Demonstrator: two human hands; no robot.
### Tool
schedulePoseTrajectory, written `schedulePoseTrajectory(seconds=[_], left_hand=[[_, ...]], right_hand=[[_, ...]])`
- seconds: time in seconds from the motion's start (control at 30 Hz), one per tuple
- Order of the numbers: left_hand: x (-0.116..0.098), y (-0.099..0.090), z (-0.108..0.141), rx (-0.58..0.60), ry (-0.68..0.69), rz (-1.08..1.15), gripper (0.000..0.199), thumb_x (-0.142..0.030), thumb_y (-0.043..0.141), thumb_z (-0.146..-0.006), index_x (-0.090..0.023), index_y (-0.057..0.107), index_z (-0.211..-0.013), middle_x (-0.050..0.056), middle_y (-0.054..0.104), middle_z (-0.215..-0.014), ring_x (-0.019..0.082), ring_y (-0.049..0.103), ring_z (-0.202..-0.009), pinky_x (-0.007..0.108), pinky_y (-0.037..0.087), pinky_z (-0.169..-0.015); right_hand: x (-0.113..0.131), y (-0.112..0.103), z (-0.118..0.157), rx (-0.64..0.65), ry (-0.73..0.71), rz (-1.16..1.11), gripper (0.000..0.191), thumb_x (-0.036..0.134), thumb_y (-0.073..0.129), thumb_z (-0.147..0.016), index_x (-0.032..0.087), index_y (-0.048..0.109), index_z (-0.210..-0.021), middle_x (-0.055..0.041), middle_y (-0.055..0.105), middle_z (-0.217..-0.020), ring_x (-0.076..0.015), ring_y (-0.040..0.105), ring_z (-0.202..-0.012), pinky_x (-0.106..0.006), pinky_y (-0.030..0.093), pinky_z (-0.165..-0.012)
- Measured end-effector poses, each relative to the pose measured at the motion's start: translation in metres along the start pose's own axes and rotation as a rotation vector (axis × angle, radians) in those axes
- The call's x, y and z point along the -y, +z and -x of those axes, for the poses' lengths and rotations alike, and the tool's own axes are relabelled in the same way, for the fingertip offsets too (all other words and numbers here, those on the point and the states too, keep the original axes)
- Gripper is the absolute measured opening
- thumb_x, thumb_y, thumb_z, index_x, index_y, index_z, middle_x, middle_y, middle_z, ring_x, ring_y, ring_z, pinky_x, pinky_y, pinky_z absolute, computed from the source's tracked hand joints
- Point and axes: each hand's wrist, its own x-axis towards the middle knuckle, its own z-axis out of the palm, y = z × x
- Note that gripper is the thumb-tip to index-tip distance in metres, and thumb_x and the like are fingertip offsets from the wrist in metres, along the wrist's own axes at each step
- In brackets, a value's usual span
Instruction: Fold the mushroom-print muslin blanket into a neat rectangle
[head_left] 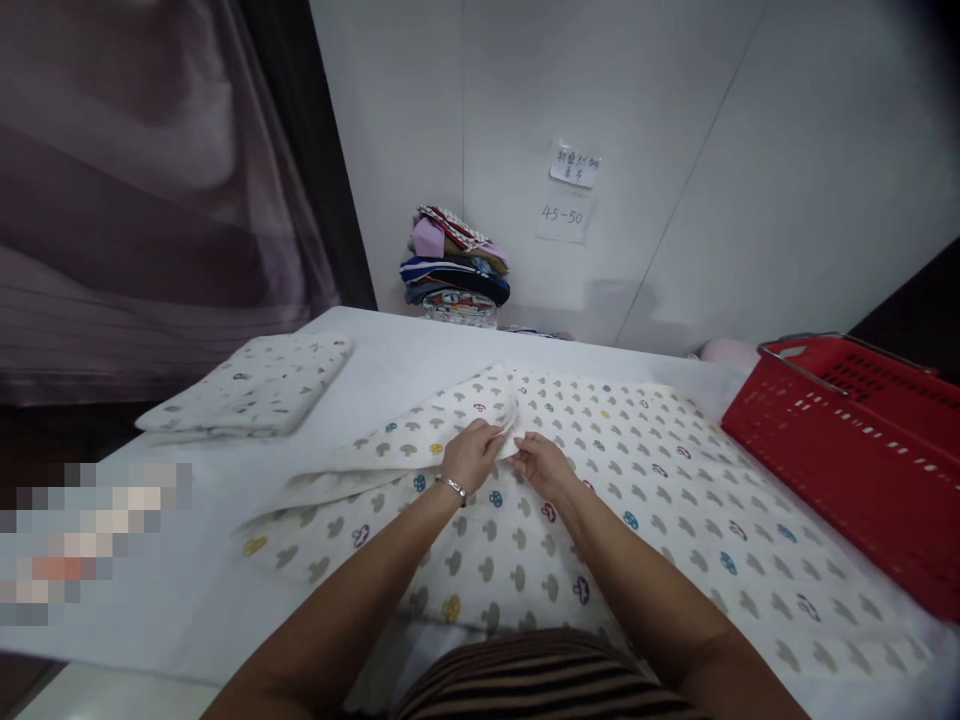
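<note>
A large white cloth [630, 470] printed with grey and coloured mushrooms is spread over the table in front of me. Its left part is folded over on itself in loose layers. My left hand [471, 458], with a bracelet at the wrist, pinches a raised edge of the cloth near the middle. Close beside it, my right hand [540, 462] has its fingertips closed on the same edge. To the left lies a folded white cloth [255, 385] with small prints, apart from both hands.
A red plastic basket [847, 450] with a metal handle stands at the right, by the cloth's edge. Past the table's [390, 345] far edge is a stack of folded fabrics [456, 262] against the wall. Paper notes [575, 165] hang there. A curtain [142, 180] hangs at left.
</note>
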Motion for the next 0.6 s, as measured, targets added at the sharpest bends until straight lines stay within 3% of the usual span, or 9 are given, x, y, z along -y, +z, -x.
schedulePoseTrajectory(seconds=[0.23, 0.6], left_hand=[[-0.009, 0.009, 0.006, -0.081, 0.079, -0.101, 0.024, -0.025, 0.043, -0.091, -0.025, 0.063, -0.104, 0.001, 0.061, -0.094, 0.014, 0.056, -0.088, 0.025, 0.043, -0.070], [-0.015, 0.008, 0.010, -0.046, 0.186, -0.302, 0.023, -0.020, 0.044, -0.089, -0.023, 0.061, -0.104, 0.004, 0.059, -0.096, 0.018, 0.053, -0.088, 0.031, 0.043, -0.072]], right_hand=[[0.002, 0.000, 0.001, 0.038, -0.004, 0.026, 0.024, 0.020, 0.079, -0.056, 0.016, 0.063, -0.074, 0.0001, 0.065, -0.067, -0.0102, 0.058, -0.059, -0.024, 0.053, -0.062], [0.007, 0.004, 0.004, 0.025, -0.011, 0.080, 0.022, 0.017, 0.074, -0.052, 0.016, 0.063, -0.071, -0.0004, 0.065, -0.068, -0.0123, 0.060, -0.061, -0.026, 0.051, -0.063]])
